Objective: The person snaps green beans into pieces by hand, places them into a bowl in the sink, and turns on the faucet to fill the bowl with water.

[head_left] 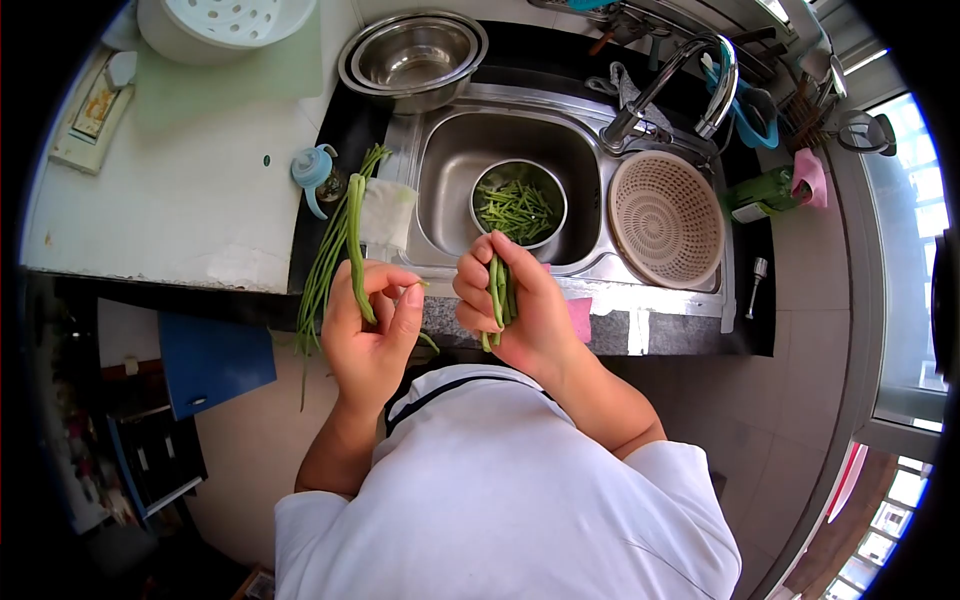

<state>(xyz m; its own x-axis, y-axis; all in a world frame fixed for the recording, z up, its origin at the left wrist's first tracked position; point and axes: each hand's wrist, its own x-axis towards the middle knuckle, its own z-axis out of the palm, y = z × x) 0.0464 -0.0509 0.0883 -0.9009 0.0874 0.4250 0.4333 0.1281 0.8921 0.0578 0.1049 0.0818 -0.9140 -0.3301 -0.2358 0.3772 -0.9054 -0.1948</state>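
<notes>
We've got long green beans [356,225] in the left grip [368,325], fingertips [411,298] pinched together, and the right grip [532,308] wrapped snugly around shorter bean pieces [497,287] (plenty more short ones [515,210] sit in the metal bowl [527,172] in the sink [445,150]).

The person's left forearm [350,430] and right forearm [597,392] are bare and extend forward. The left hand [370,328] has curled fingers, with the thumb and index tips close together. The right hand [522,300] stands apart, its fingers folded toward the palm.
</notes>
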